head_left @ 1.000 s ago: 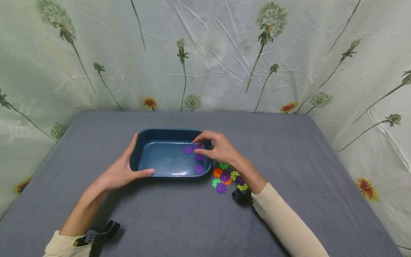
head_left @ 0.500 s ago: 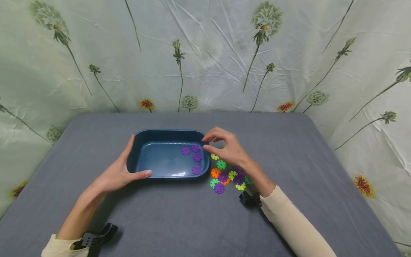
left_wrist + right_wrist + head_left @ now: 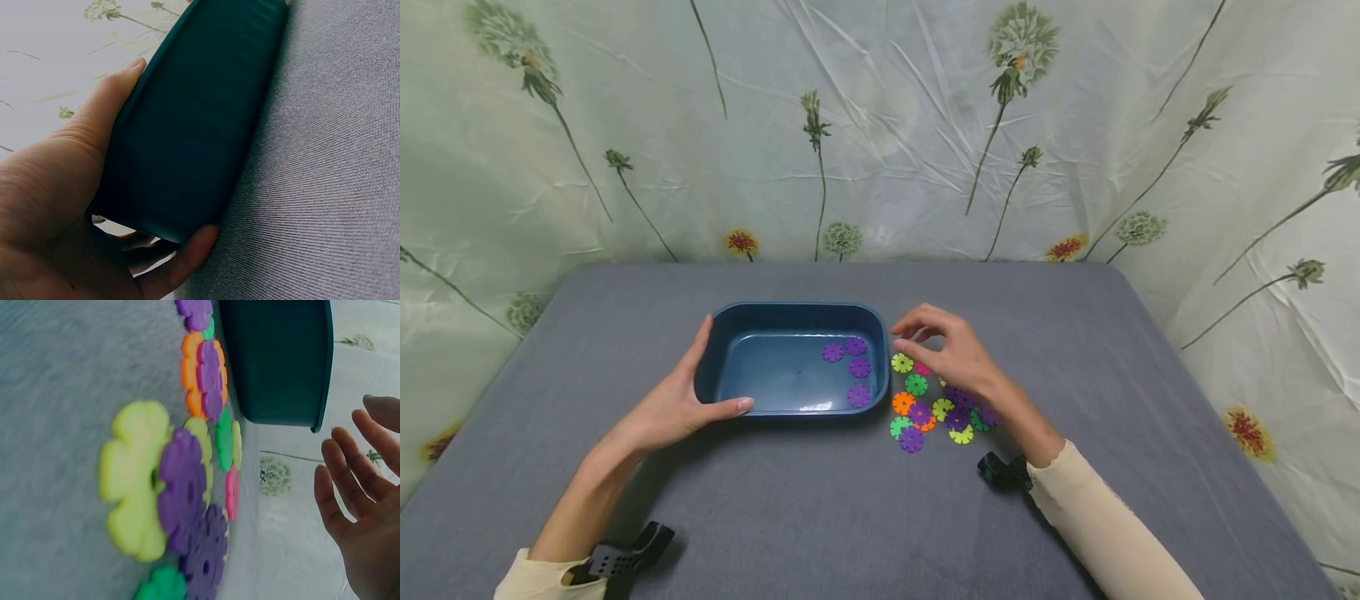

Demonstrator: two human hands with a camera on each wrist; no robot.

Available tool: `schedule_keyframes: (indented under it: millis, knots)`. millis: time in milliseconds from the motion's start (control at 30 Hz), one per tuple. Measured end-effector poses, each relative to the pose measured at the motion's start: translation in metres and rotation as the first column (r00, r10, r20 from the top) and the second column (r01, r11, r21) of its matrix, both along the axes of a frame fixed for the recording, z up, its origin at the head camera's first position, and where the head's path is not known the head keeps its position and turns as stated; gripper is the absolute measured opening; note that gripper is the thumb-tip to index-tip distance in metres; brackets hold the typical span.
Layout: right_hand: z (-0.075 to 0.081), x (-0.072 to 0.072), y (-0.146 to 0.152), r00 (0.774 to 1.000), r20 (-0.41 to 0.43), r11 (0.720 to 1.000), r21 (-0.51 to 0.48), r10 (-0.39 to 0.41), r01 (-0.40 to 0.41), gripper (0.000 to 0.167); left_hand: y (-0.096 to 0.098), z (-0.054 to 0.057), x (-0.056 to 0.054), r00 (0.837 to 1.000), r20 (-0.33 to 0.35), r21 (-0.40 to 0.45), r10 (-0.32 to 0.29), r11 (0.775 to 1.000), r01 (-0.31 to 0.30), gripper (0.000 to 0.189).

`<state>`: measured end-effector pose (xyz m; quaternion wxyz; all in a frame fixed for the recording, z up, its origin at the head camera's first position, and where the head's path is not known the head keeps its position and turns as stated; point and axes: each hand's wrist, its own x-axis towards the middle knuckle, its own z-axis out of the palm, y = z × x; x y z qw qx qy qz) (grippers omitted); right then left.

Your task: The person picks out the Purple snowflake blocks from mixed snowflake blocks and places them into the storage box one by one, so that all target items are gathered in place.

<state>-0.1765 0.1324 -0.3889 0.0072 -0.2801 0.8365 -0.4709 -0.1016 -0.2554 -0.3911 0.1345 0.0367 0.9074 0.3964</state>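
Observation:
A blue rectangular tub (image 3: 767, 375) sits on the cloth, with several purple flower-shaped notched discs (image 3: 860, 367) at its right end. My left hand (image 3: 673, 408) grips the tub's left end, thumb on the near rim and fingers around the far corner. My right hand (image 3: 955, 358) is just right of the tub, above loose discs, its fingers loosely bent with nothing between them. In the right wrist view its palm (image 3: 375, 550) shows bare. Beneath and beside it lie yellow (image 3: 902, 362), green (image 3: 916, 384), orange (image 3: 903, 404) and purple discs (image 3: 912, 439), some overlapping; a pink disc (image 3: 232, 492) is partly hidden.
Grey cloth (image 3: 820, 517) covers the table. A pale curtain (image 3: 910, 150) printed with dandelions hangs behind it. Black camera mounts sit on the left wrist (image 3: 625, 557) and right wrist (image 3: 1003, 472).
My right hand has moved from above the tub's right end out to the right, over the loose discs. More discs show in the pile. My left hand keeps its grip.

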Motion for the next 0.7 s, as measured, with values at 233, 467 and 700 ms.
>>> schedule_keyframes:
  millis: [233,467,700]
  knots:
    - [-0.005,0.006,0.012,1.000,0.005,0.999,0.041,0.007,-0.007,0.020,-0.002,0.000,0.001,1.000,0.007,-0.005,-0.003,1.000,0.003,0.134]
    - [-0.010,0.011,0.022,0.999,0.031,0.996,0.090,-0.010,0.007,0.018,-0.002,0.000,0.000,1.000,-0.008,0.004,-0.011,1.000,0.011,0.134]
    - [-0.012,0.015,0.035,0.997,0.071,0.990,0.138,-0.031,0.021,0.018,0.000,-0.001,-0.001,1.000,-0.003,-0.002,-0.001,1.000,0.001,0.135]
